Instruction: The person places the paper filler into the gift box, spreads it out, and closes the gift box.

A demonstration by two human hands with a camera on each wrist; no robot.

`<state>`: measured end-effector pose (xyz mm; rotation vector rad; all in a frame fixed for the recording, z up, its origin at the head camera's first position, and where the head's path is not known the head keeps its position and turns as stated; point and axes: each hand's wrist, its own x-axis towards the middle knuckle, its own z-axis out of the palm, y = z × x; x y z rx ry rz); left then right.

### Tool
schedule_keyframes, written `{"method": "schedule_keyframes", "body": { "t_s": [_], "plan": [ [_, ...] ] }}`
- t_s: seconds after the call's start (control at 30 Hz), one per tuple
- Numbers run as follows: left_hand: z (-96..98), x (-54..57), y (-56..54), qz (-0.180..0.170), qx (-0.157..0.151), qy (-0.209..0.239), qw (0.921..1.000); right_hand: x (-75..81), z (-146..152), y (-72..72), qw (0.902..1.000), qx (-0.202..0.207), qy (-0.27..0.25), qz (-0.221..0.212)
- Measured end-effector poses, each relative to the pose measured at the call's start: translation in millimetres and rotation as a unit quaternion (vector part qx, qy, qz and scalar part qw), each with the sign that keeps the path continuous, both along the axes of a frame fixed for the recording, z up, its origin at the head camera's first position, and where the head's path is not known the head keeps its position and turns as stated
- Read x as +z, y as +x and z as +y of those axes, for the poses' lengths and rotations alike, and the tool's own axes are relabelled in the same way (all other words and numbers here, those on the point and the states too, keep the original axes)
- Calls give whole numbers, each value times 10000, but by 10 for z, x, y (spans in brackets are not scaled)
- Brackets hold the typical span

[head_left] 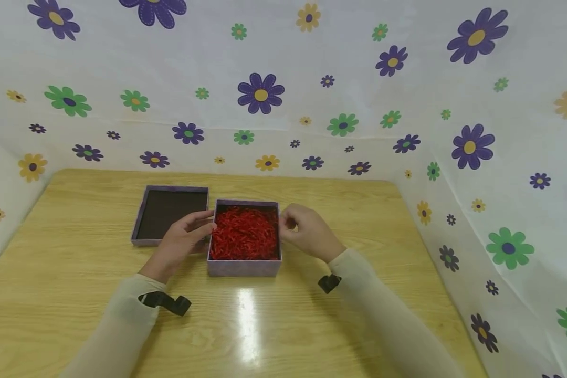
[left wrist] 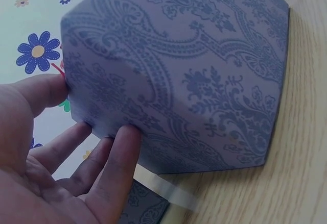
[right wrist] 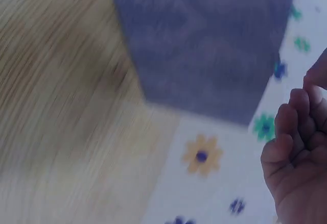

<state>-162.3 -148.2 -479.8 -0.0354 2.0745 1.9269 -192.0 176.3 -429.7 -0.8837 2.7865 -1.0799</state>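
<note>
An open box (head_left: 244, 269) with a purple-grey patterned outside is filled with red shredded paper (head_left: 245, 233). At its left wall is my left hand (head_left: 181, 239), fingers fairly straight. In the left wrist view the left fingertips (left wrist: 127, 134) touch the patterned side, and the thumb lies at the rim. Just beyond the right wall, my right hand (head_left: 307, 231) has its fingers curled, thumb and forefinger forming a ring. The right wrist view shows those fingers (right wrist: 286, 119) folded beside the box, with nothing visible in them.
A shallow box lid (head_left: 170, 215), dark inside, lies upturned on the wooden table (head_left: 378, 220) to the left of the box. Flower-patterned white sheeting (head_left: 283, 63) rises along the back and sides. Black straps (head_left: 165, 302) are on the wrists.
</note>
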Motion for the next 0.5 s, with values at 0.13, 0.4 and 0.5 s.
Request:
{"method": "schedule_keyframes", "body": {
  "t_s": [0.13,0.4,0.5],
  "plan": [
    [26,-10,-7,-23,13,66,10000,8,-353,84,9936,353,823,695],
    [8,-25,-11,-69,67,-32,9999,11,-545,126,9701,682,1572,1717],
    [-5,-27,-11,-55,69,-29,10000,17,-556,126,9711,593,1473,1784]
  ]
}}
